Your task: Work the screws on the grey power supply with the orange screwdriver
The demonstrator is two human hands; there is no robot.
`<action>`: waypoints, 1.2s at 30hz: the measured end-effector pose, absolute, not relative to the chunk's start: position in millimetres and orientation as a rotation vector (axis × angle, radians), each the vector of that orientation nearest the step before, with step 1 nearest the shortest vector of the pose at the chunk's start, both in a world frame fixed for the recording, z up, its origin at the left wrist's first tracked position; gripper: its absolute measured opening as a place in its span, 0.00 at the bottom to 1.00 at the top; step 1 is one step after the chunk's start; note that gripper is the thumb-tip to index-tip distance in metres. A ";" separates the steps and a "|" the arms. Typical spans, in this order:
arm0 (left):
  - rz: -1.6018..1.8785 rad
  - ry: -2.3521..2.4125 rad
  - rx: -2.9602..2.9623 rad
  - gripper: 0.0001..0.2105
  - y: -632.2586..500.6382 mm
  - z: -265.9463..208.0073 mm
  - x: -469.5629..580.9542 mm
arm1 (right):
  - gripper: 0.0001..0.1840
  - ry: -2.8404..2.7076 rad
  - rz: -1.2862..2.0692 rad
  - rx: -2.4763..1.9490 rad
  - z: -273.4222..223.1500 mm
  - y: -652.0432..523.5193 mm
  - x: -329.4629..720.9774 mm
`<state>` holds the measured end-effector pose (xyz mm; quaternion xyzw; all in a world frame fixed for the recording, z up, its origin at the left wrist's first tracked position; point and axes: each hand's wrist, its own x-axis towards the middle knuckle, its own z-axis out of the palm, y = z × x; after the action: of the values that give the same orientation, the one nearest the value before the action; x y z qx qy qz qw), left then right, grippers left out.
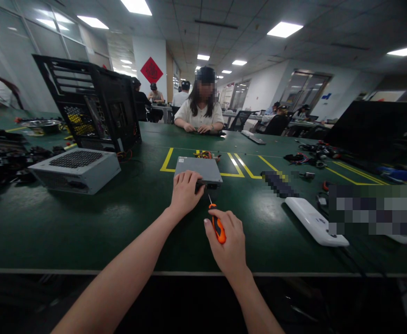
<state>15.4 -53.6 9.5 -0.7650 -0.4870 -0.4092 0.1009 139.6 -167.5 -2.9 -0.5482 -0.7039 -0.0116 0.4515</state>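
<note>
A flat grey power supply unit (pixel 203 168) lies on the green table in front of me, with a dark socket on its near side. My left hand (pixel 184 195) is closed over its near left edge, fingers on the top and the thumb at the near side. In my right hand (pixel 231 239) is a screwdriver (pixel 218 227) with an orange and black handle. Its thin shaft points up towards the unit's near side; whether the tip touches it I cannot tell. Coloured cables (pixel 206 155) lie behind the unit.
To the left stand a larger power supply (pixel 81 169) and an open black computer case (pixel 95 102). A white power strip (pixel 314 222) lies at the right, near a black monitor (pixel 380 134). Loose cables (pixel 304 157) lie at the back right. Across the table sits a person (pixel 201 109).
</note>
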 end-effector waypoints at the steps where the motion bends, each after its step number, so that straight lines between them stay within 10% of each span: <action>1: -1.206 -1.438 -2.261 0.10 -53.4 9.4 15.3 | 0.11 -1.703 0.024 -1.359 -2.9 -167.7 139.4; 36: -1.216 -1.437 -2.247 0.10 -51.1 7.6 16.9 | 0.08 -1.907 -0.186 -1.343 34.6 -158.1 164.8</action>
<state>16.9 -51.1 7.6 -0.7624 -0.4874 -0.4125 0.1050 164.8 -158.1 34.6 -0.5284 -0.7504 -0.0733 0.3903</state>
